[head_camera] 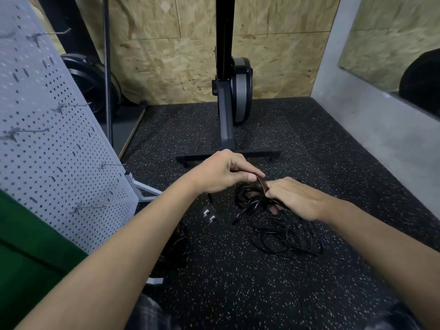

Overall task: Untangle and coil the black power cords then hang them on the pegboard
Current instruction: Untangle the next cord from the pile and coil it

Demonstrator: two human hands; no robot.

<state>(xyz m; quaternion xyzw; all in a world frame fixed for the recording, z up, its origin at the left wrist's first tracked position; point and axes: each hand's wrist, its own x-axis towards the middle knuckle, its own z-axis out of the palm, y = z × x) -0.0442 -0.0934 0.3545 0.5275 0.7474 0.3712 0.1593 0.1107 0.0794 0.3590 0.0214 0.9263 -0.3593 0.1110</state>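
**Step in hand: untangling.** The black power cords (285, 234) lie in a loose, overlapping tangle on the speckled rubber floor (238, 294), in front of the person. The upper part of the tangle is raised between the two hands. No finished coil shows.

**Left hand** (221, 173): the fingers are curled, and thumb and forefinger pinch a single strand at the top of the raised section.

**Right hand** (296, 198): it is palm down, just beside the left hand, with the fingers wrapped over a thicker bunch of loops. The number of strands in this grip cannot be told.

**Plug** (209, 215): a free end with two bright prongs sits below the left hand, to the left of the tangle. Whether it rests on the floor or hangs just above it cannot be told.

**Pegboard** (47, 151): it stands at the person's left. The hooks (91, 207) that show carry no cord.

**Next move, as judged:**
1. Hold the bunch steady with the right hand.
2. Draw the pinched strand out with the left hand, following it towards the free plug end.
3. Pull gently, because a hard pull is likely to tighten the loops into a knot.
4. Begin coiling only once one cord runs clear of the rest.
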